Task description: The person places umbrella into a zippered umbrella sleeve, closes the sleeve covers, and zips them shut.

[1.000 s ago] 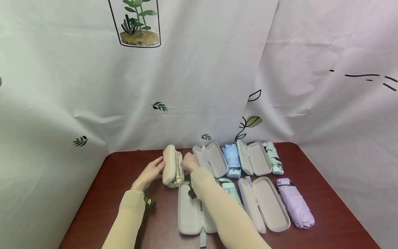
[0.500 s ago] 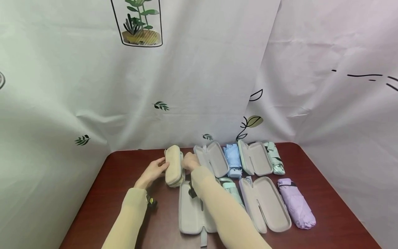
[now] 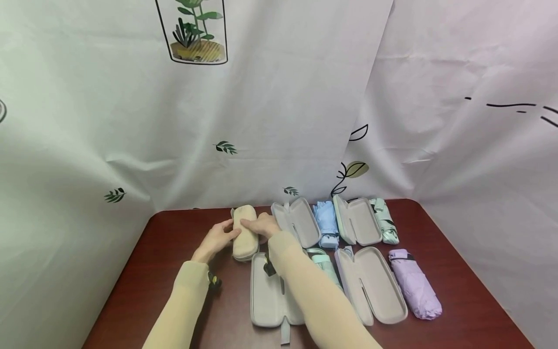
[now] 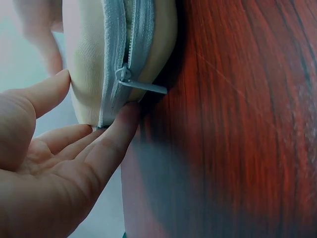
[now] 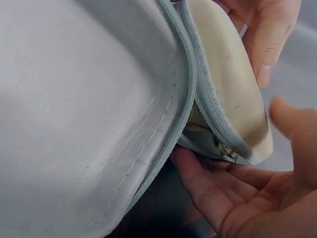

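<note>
A beige zip case [image 3: 245, 240] lies near the back of the table between both hands, its lid folded down. My left hand [image 3: 213, 241] grips its left side, thumb on the lid and fingers low by the zip. In the left wrist view the grey zipper pull [image 4: 143, 87] hangs beside a narrow gap in the zip. My right hand [image 3: 265, 226] holds the right side, thumb over the lid and fingers beneath the edge. Through the gap on that side, pale yellow fabric [image 5: 225, 149] shows inside.
Grey-lined open cases [image 3: 267, 298] stand close in front and to the right. Folded umbrellas lie among them: blue [image 3: 326, 224], mint [image 3: 324, 265], patterned green [image 3: 383, 220] and purple [image 3: 415, 285]. A white cloth [image 3: 279, 121] hangs behind the table.
The beige case's lid has come down from standing half-raised, covering the yellow contents. My right thumb has moved onto the lid; my left hand has shifted slightly right with the case.
</note>
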`<state>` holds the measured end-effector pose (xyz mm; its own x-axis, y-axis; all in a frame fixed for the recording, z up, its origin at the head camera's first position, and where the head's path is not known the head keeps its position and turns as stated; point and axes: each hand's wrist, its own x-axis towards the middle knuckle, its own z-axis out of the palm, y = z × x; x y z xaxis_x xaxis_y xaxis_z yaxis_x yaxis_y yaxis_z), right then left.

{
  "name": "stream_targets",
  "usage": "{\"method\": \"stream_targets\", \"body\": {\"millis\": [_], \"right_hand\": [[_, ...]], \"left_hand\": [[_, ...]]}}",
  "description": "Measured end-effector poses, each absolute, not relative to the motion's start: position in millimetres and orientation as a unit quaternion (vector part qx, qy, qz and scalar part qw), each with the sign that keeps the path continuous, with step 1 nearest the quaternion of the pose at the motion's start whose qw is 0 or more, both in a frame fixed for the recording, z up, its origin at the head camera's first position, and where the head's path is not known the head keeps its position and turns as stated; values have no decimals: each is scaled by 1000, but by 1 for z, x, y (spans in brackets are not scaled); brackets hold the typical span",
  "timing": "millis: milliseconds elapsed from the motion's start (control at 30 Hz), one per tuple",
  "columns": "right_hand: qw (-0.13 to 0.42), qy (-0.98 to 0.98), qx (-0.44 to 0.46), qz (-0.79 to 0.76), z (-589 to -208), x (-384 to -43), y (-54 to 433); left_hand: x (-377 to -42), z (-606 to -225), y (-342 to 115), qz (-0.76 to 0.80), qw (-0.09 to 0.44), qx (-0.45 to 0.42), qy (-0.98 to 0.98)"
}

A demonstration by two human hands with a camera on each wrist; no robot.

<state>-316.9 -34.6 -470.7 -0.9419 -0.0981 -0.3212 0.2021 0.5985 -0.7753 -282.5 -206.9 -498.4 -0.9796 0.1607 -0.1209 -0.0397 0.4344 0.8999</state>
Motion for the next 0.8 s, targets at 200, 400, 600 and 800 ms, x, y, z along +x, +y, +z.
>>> {"method": "stream_targets", "body": {"millis": [200,400,600,800], "right_hand": [[164,894,35,-415,-472,-317,-37],[167,893,45,-415,-474,-318,-38],[162,896,42,-411,-477,-320,-37],[142,925,18,-351,-472,-320,-40]], "left_hand": [[-282,-497,-204,491,78,26,867],[-283,-496,-203,472,68,18,879],[-282,-496,-201,472,62,6,880],[-278,-498,-200,471,64,2,880]]}}
